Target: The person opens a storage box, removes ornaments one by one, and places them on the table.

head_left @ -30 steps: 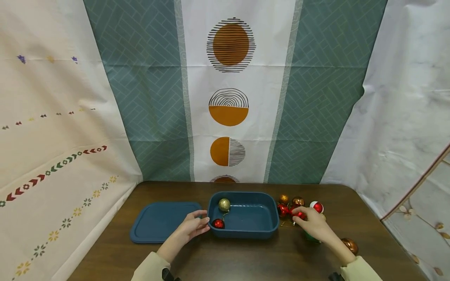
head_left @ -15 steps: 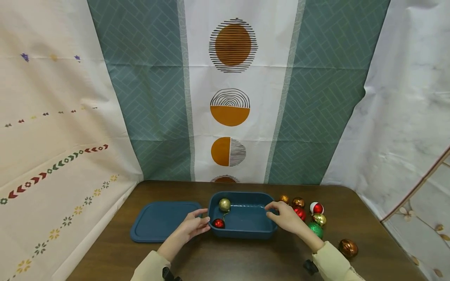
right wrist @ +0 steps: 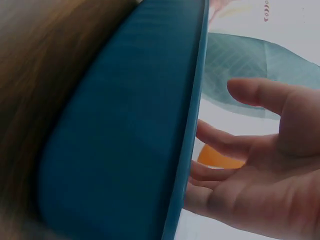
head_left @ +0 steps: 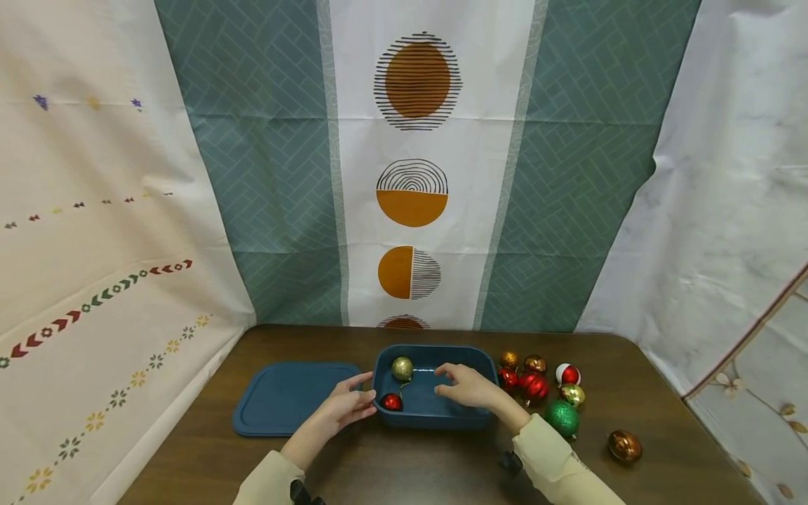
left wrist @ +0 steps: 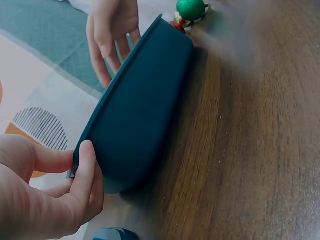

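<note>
A dark blue plastic box [head_left: 442, 419] stands on the table, with a gold glitter bauble [head_left: 402, 368] and a small red bauble [head_left: 392, 402] at its left end. My left hand [head_left: 351, 405] pinches the box's left rim; the left wrist view shows the thumb on one side and fingers on the other. Over the inside of the box hovers my right hand [head_left: 470, 387], fingers loosely spread. Nothing shows between that hand's thumb and fingers in the right wrist view [right wrist: 260, 150], where the near wall hides part of the fingertips.
Right of the box lie several baubles, including a red one [head_left: 533, 385], a green one [head_left: 562, 418], a gold one [head_left: 573, 395] and a red-and-white one [head_left: 568, 374]. A brown bauble [head_left: 625, 446] lies apart. Left of the box is a flat blue lid [head_left: 290, 400].
My right hand has moved left from the bauble pile, across the box's right rim, to above its inside. The left hand has stayed at the left rim.
</note>
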{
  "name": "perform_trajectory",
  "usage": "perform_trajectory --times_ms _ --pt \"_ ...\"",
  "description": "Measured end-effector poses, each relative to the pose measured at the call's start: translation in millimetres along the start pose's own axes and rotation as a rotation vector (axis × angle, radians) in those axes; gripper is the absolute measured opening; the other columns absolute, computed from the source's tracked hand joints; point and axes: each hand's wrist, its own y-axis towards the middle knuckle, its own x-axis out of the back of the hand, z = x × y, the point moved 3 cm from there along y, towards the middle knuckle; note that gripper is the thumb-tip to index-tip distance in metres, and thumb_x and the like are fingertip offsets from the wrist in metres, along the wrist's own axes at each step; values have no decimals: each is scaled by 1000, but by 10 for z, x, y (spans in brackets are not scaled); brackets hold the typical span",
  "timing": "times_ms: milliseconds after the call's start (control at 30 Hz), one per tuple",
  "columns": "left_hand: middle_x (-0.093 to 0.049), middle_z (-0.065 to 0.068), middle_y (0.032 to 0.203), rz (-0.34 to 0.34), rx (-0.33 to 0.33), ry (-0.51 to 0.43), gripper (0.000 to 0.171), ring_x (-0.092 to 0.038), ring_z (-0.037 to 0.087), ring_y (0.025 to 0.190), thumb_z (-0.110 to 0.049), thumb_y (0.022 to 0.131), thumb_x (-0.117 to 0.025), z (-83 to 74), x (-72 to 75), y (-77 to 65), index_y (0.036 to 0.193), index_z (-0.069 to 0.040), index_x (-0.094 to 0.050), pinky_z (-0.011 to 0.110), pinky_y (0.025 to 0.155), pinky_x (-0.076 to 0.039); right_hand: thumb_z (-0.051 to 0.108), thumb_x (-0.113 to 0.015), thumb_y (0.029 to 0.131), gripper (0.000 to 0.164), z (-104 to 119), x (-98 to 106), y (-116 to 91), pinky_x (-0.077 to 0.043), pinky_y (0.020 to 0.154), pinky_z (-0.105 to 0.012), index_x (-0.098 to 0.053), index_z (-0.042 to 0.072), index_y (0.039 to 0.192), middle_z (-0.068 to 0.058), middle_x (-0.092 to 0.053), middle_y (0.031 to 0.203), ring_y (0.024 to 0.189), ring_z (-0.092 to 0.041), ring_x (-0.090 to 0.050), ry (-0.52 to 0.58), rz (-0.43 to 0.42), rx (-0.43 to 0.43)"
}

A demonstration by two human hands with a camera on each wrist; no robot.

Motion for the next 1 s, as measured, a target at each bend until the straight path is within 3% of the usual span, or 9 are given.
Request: perform_trajectory --times_ms 133,400,700,1000 --pt "-60 10 92 7 7 5 58 -62 12 73 -5 94 -59 -11 6 -6 147 -3 -36 26 74 -59 22 -59 93 39 57 -100 136 -46 97 -57 -57 1 126 -27 -56 130 121 -43 -52 -2 70 -17" --pt "-61 12 94 14 -4 13 58 -63 12 74 -5 94 -59 -6 21 -3 147 -2 -36 27 75 -59 18 -53 95 44 122 -288 413 -41 102 -55 -51 -2 133 -27 -48 137 126 -40 -46 -74 104 -44" --pt "-63 13 95 12 7 -1 58 -63 11 73 -5 94 -59 -17 13 -6 147 -2 -36 26 74 -59 20 -57 95 57 168 -440 593 -35 105 -64 -36 1 145 -27 -32 148 133 -51 -34 -140 58 -104" --pt "-63 15 101 19 15 4 57 -64 11 76 -6 95 -58 5 13 12 147 -3 -36 26 76 -59 21 -61 91 68 180 -573 672 -37 103 -66 -31 7 149 -22 -29 154 133 -51 -34 -218 59 -64"
